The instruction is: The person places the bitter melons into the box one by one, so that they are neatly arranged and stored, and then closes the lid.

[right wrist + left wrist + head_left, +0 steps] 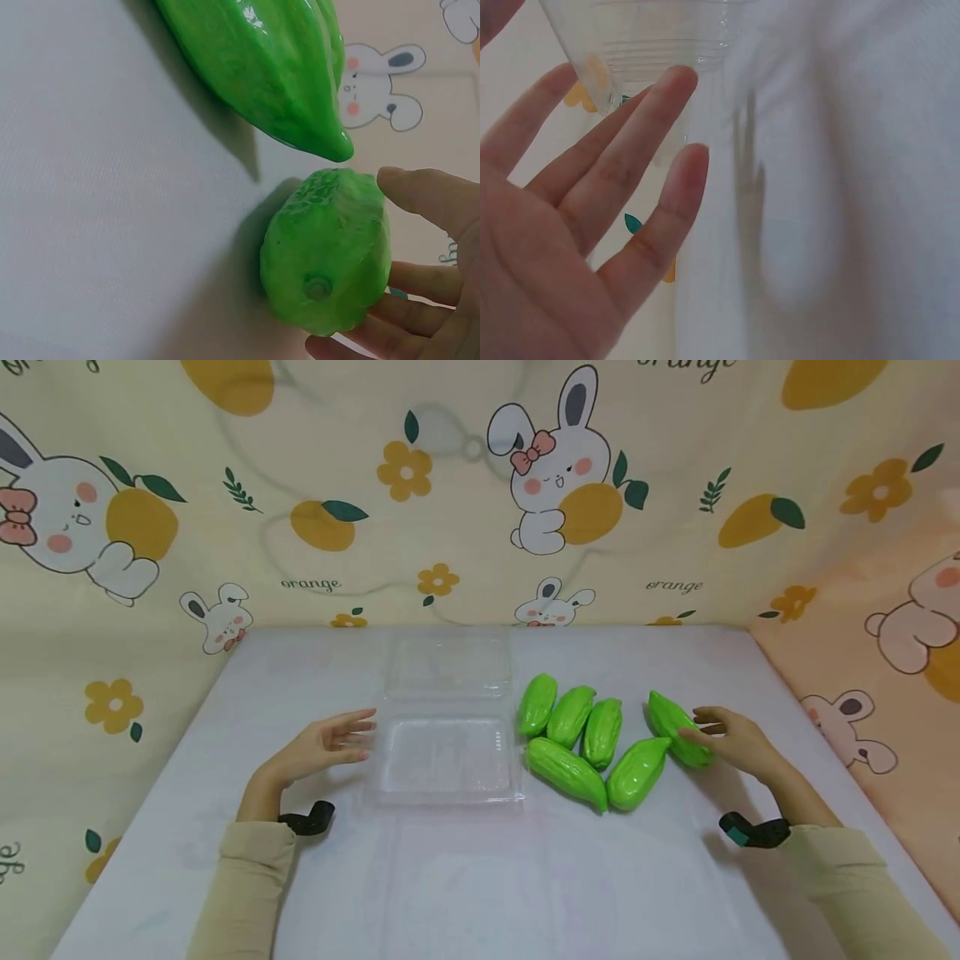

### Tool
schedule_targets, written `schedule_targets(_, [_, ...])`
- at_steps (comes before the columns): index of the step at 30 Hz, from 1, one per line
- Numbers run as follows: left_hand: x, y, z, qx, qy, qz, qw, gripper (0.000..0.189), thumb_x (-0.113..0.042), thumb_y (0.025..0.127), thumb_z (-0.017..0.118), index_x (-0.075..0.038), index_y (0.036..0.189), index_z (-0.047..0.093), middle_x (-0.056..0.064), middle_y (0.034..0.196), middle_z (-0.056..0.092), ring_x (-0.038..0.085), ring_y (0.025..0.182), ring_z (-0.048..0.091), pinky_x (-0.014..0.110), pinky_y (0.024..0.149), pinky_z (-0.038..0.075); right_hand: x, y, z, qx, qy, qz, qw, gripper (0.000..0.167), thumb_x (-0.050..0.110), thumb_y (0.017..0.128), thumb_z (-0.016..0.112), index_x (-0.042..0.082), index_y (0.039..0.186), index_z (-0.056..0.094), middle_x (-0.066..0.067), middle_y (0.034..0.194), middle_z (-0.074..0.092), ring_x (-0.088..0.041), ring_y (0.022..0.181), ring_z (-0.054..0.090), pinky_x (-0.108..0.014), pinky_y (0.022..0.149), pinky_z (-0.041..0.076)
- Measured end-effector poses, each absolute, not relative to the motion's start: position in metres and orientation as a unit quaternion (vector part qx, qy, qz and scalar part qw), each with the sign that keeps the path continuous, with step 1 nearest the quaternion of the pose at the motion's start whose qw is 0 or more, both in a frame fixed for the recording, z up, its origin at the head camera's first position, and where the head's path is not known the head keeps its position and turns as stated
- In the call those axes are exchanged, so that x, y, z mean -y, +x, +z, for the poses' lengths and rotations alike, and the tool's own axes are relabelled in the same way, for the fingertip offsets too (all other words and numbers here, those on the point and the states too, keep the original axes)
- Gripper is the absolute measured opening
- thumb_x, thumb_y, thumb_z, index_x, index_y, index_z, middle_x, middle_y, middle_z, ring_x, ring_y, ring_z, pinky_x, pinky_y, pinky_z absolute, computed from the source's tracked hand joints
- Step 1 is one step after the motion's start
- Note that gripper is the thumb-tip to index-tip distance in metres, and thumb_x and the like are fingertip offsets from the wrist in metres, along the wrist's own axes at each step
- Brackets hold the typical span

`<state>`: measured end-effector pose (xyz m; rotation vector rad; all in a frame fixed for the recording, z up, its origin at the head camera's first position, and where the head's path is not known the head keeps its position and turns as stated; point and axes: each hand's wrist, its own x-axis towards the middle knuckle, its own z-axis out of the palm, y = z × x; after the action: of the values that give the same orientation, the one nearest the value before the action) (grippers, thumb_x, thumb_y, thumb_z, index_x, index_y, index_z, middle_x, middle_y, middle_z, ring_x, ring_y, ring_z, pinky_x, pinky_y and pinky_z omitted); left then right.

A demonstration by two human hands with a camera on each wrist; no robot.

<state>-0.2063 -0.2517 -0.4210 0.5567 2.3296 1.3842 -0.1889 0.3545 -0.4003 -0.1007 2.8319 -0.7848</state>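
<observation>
Near the left side of a clear plastic box (446, 797), my left hand (330, 747) hovers with its fingers spread and nothing in them. The left wrist view shows the hand (592, 202) beside the box wall (664, 52). My right hand (731, 739) is at the rightmost green bitter melon (667, 718), thumb over it and fingers along its right side. Up close, the thumb and fingers of the right hand (439, 277) lie loosely about this melon (326, 255); firm contact cannot be made out. Another melon (262, 75) lies beside it.
Several more glossy green melons (570, 768) lie between the box and my right hand. The box's lid (447, 664) is folded back toward the rear edge of the white table (465, 885). Patterned cloth (315, 460) hangs behind and at both sides.
</observation>
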Motion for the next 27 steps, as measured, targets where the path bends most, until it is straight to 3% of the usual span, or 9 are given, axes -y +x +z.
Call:
schedule_targets(7, [0.2520,-0.2043,-0.4249,-0.823,0.200,0.497,0.191,0.074,-0.021,0.089,0.070,-0.006,0.150,0.031,0.025,0.149,0.043,0.043,0.131,0.050,0.031,0.101,0.051,-0.3557,-0.1918,-0.4017,-0.953,-0.035,-0.280,0.113,0.069,0.040,0.098,0.053,-0.013,0.139,0.037,-0.040,0.137,0.043,-0.056,0.121,0.047,-0.061,0.090,0.051])
schedule_targets(13, [0.2517,-0.2034,-0.4263,-0.812,0.203,0.509,0.203,0.073,-0.020,0.089,0.069,-0.005,0.150,0.031,0.027,0.149,0.042,0.045,0.133,0.047,0.017,0.097,0.048,-0.3561,-0.1925,-0.4034,-0.952,-0.033,-0.276,0.125,0.069,0.041,0.098,0.053,-0.013,0.138,0.038,-0.041,0.137,0.042,-0.056,0.120,0.048,-0.061,0.090,0.050])
schedule_targets(18, [0.2518,-0.2036,-0.4265,-0.809,0.210,0.508,0.210,0.072,-0.020,0.090,0.068,-0.005,0.150,0.031,0.026,0.149,0.041,0.044,0.133,0.047,0.025,0.102,0.048,-0.3563,-0.1912,-0.4075,-0.951,-0.031,-0.281,0.122,0.068,0.040,0.098,0.054,-0.012,0.138,0.038,-0.041,0.136,0.043,-0.056,0.119,0.049,-0.060,0.089,0.051])
schedule_targets(23, [0.2514,-0.2047,-0.4263,-0.799,0.214,0.520,0.215,0.072,-0.018,0.090,0.068,-0.004,0.150,0.031,0.028,0.148,0.042,0.045,0.129,0.051,0.015,0.095,0.048,-0.3562,-0.1910,-0.4104,-0.953,-0.025,-0.281,0.114,0.068,0.040,0.097,0.054,-0.012,0.138,0.039,-0.041,0.136,0.044,-0.056,0.117,0.050,-0.058,0.088,0.052])
schedule_targets(27, [0.2519,-0.2049,-0.4279,-0.788,0.212,0.535,0.221,0.073,-0.017,0.090,0.068,-0.004,0.151,0.029,0.029,0.148,0.041,0.045,0.127,0.052,0.015,0.094,0.049,-0.3552,-0.1919,-0.4095,-0.954,-0.023,-0.280,0.110,0.068,0.041,0.097,0.054,-0.012,0.138,0.039,-0.041,0.136,0.043,-0.056,0.118,0.050,-0.058,0.088,0.052])
